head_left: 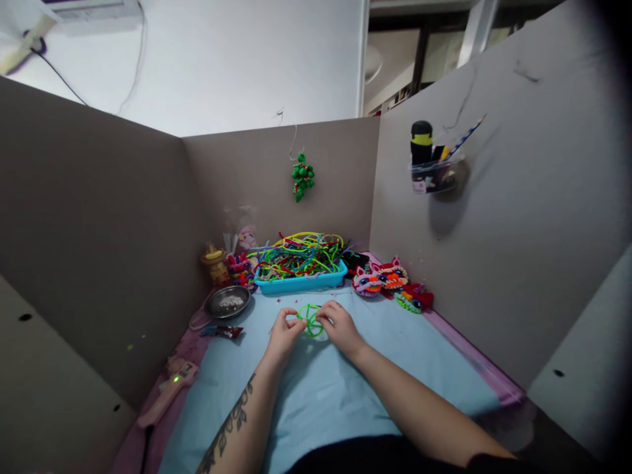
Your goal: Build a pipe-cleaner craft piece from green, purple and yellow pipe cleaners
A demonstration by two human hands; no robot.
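A bright green pipe-cleaner ring with crossing spokes (pixel 310 316) is held up between my two hands, above the light blue cloth. My left hand (pixel 285 328) pinches its left edge between thumb and fingertips. On the other side, my right hand (pixel 338 324) grips the right edge, fingers bent round it. Exactly where the fingertips meet the wire is too small to make out. Behind the hands stands a blue tray (pixel 301 283) heaped with fuzzy pipe cleaners (pixel 301 257) in many colours.
Left lie a metal dish (pixel 228 301), scissors (pixel 221 331) and a pink corded glue gun (pixel 170 388). Several colourful fuzzy animal heads (pixel 382 278) sit to the right. Grey partitions (pixel 281 148) surround the table; a pen holder (pixel 432 174) and a green ornament (pixel 302 178) hang on them.
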